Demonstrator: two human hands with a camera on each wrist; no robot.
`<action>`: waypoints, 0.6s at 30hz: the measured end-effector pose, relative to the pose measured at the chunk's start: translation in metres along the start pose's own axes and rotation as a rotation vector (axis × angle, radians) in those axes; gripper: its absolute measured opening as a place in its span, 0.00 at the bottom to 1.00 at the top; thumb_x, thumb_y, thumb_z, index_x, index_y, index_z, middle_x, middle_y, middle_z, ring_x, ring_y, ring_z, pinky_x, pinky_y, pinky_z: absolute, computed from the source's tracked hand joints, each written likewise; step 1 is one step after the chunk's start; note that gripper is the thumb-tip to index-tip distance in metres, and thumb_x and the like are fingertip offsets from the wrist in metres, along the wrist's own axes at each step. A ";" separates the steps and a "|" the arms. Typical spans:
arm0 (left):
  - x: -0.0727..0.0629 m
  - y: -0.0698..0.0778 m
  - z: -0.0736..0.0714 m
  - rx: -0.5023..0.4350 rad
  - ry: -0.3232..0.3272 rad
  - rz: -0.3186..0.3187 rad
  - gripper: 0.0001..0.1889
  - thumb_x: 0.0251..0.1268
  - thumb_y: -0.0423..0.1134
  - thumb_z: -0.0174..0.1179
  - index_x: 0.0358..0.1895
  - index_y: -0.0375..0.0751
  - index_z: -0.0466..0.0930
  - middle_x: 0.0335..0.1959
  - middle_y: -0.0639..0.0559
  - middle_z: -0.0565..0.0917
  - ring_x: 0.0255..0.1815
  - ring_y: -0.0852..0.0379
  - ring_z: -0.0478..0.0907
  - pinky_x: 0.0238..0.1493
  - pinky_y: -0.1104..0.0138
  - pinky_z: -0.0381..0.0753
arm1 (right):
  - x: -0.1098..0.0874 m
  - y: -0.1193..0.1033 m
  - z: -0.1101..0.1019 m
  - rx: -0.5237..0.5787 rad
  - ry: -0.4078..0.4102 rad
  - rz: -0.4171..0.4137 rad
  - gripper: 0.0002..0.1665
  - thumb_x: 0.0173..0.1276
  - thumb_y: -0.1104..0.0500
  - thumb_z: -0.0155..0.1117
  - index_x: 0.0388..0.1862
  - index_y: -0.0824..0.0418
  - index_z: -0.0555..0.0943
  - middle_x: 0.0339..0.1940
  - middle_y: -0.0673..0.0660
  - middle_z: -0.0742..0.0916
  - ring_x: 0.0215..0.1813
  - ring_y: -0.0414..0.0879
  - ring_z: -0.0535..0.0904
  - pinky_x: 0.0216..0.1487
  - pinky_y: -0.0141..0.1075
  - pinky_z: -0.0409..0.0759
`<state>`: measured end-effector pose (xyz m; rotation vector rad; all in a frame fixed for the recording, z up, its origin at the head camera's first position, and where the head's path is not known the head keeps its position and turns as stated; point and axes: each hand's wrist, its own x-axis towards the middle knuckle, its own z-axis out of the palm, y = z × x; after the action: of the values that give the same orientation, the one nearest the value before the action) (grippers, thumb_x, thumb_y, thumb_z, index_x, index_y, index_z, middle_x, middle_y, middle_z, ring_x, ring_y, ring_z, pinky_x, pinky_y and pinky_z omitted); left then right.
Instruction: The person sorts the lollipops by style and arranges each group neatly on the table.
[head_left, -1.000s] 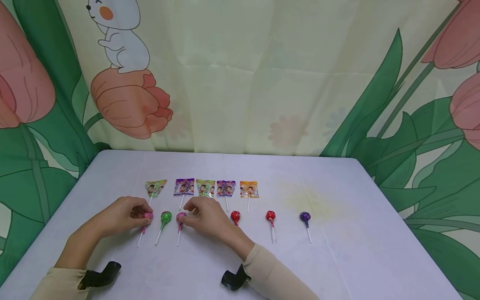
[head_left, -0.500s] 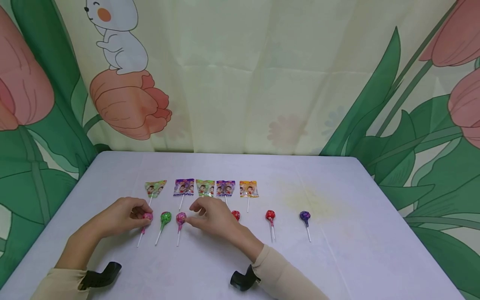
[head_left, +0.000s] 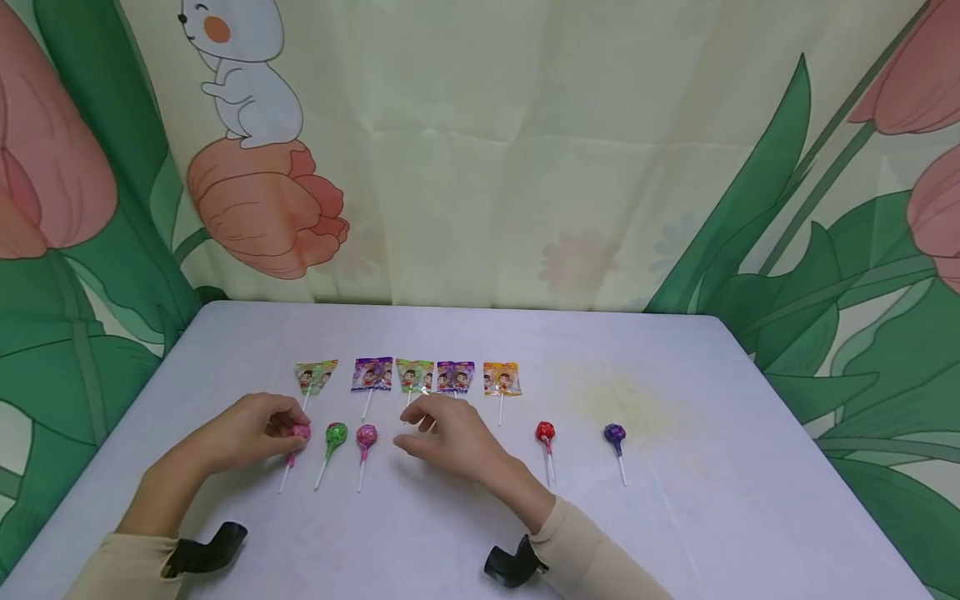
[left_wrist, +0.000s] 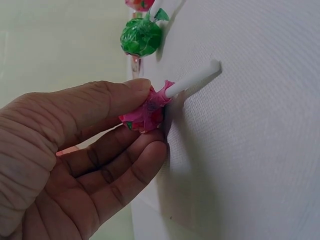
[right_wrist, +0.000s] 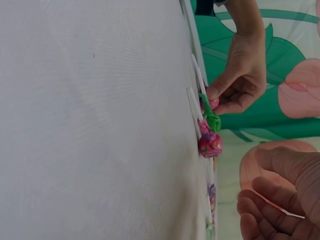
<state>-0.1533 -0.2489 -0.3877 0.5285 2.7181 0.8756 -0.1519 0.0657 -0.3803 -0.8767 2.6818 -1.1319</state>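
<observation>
My left hand (head_left: 251, 435) pinches the round head of a pink lollipop (left_wrist: 144, 116) between thumb and fingers, its white stick lying toward me. To its right on the table lie a green lollipop (head_left: 335, 433) and a second pink lollipop (head_left: 367, 435). My right hand (head_left: 453, 437) hovers just right of that second pink lollipop, thumb and fingers apart with nothing between them. Farther right are a red lollipop (head_left: 545, 432) and a purple lollipop (head_left: 615, 433). Another red lollipop is hidden behind my right hand.
Behind the round lollipops runs a row of flat-wrapped lollipops: a green one (head_left: 315, 377) at the left, a purple one (head_left: 372, 373), and an orange one (head_left: 502, 378) at the right end. A white cloth covers the table (head_left: 720, 467); a printed curtain (head_left: 480, 167) hangs behind it.
My right hand has let go of the second pink lollipop and moved right, covering the nearer red lollipop. The left hand keeps its pinch in the same spot.
</observation>
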 end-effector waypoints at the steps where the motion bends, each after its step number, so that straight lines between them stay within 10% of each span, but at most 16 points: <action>1: 0.000 0.001 0.000 -0.001 -0.001 -0.002 0.10 0.59 0.36 0.75 0.41 0.40 0.85 0.31 0.58 0.80 0.35 0.58 0.74 0.36 0.71 0.79 | -0.001 0.001 -0.001 0.004 0.004 0.003 0.16 0.68 0.53 0.72 0.49 0.60 0.86 0.46 0.55 0.89 0.45 0.46 0.84 0.46 0.33 0.80; 18: 0.001 0.000 0.002 0.015 0.006 -0.009 0.11 0.59 0.36 0.75 0.41 0.39 0.85 0.31 0.57 0.80 0.35 0.58 0.74 0.36 0.70 0.79 | -0.018 0.013 -0.015 0.002 0.038 0.003 0.15 0.67 0.55 0.73 0.48 0.61 0.86 0.45 0.54 0.89 0.44 0.46 0.83 0.47 0.38 0.82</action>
<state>-0.1535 -0.2476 -0.3891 0.5169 2.7318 0.8569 -0.1474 0.0927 -0.3804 -0.8590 2.7108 -1.1616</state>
